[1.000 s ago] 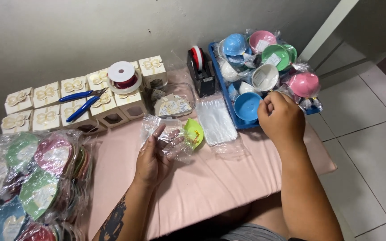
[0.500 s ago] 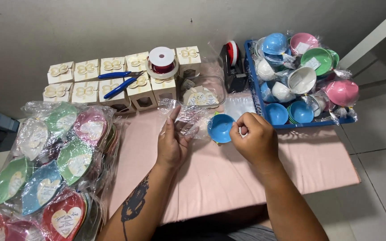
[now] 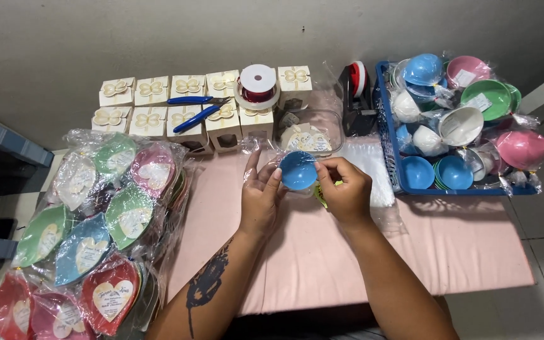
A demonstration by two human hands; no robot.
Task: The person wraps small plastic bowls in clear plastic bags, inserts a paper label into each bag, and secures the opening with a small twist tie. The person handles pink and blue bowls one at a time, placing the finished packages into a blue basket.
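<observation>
Over the pink tabletop, left hand and right hand pinch a blue bowl; bagging looks underway, basket at two o'clock.

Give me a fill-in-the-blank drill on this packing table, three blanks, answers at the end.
1. Both hands hold a small bowl whose colour is ____.
2. The spool of red ribbon rests on top of the small cream ____.
3. The loose bowls at the table's right end sit in a basket coloured ____.

Missing words: blue; boxes; blue
</observation>
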